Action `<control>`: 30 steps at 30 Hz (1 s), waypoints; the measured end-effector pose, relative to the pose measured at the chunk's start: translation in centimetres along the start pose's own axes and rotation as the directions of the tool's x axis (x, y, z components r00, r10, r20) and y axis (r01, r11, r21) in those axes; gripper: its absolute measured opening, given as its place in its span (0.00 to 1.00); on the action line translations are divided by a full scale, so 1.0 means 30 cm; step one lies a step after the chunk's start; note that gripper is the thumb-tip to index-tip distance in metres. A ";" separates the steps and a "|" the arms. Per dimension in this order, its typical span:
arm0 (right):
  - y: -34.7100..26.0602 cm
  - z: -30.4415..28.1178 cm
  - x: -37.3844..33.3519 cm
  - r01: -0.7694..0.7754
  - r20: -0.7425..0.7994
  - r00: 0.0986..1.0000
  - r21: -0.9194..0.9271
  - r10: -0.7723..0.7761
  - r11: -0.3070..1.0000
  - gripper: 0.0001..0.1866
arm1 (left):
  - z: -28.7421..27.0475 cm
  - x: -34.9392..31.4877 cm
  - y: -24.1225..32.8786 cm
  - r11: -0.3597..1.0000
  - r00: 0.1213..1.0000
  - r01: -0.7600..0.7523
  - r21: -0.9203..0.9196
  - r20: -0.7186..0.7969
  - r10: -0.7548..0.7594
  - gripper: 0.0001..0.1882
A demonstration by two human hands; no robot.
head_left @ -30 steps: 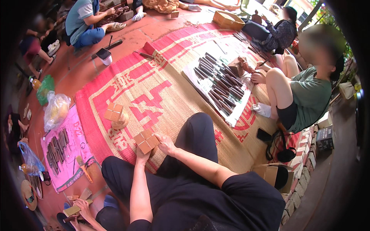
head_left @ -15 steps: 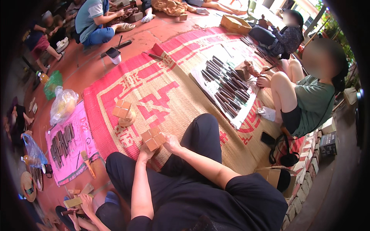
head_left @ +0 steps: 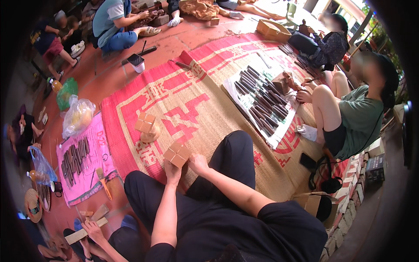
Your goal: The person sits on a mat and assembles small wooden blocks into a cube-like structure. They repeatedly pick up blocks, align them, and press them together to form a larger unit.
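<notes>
A brown wooden block (head_left: 177,154) with crossing grooves on its top is held above the mat, in front of my knees. My left hand (head_left: 173,174) grips it from below and behind, most of its fingers hidden under it. At its right side, my right hand (head_left: 199,164) is closed with curled fingertips against the lower edge. A similar grooved block (head_left: 145,122) rests farther off to the left, on or against a round, pale wooden piece (head_left: 150,135); which one cannot be told.
The red and tan woven mat (head_left: 209,118) spreads before me. Several dark-handled tools (head_left: 262,100) lie on a white cloth at right, near a person in green carving. More tools (head_left: 75,159) lie on a pink cloth, by a brush (head_left: 104,183). Lower left, another person's hands hold a pale wooden bar (head_left: 86,231).
The block in my hands has turned and tipped, its top now showing as a diamond. The view has shifted slightly. At lower left, the other person's pale bar has swung to a new slant.
</notes>
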State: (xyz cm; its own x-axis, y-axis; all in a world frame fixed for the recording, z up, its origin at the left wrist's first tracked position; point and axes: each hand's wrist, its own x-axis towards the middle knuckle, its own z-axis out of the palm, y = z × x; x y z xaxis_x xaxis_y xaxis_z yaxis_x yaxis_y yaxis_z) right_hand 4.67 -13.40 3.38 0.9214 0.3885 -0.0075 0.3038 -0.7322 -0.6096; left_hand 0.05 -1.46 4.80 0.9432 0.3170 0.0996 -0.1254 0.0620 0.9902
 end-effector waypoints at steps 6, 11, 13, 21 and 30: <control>-0.031 -0.077 0.098 0.090 0.075 0.992 0.138 -0.101 0.986 0.15 | -0.026 0.022 -0.033 0.998 0.998 -0.024 0.062 -0.050 0.027 0.19; -0.002 -0.030 0.037 0.109 0.050 0.993 0.016 -0.110 0.994 0.11 | -0.052 0.018 -0.010 0.987 0.998 0.052 0.150 0.035 -0.057 0.20; 0.026 0.001 0.033 0.060 0.155 0.987 -0.066 -0.049 0.996 0.11 | -0.046 0.017 -0.005 0.992 0.997 0.073 0.103 -0.003 -0.073 0.21; -0.025 -0.016 0.009 0.026 0.058 0.998 0.090 -0.031 0.996 0.10 | -0.046 0.007 -0.065 0.961 0.990 -0.077 0.266 -0.092 0.105 0.25; 0.009 0.001 0.022 -0.045 0.187 0.981 -0.049 0.053 0.998 0.10 | -0.052 0.012 -0.074 0.972 0.998 -0.006 0.234 -0.053 0.019 0.22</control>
State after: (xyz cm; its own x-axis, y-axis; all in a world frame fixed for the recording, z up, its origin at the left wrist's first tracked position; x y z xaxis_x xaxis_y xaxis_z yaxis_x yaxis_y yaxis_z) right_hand 5.36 -13.34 3.19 0.8745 0.4471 -0.1883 0.2739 -0.7753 -0.5691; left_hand 0.18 0.01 2.48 0.9229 0.3680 0.1133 -0.0560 -0.1629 0.9851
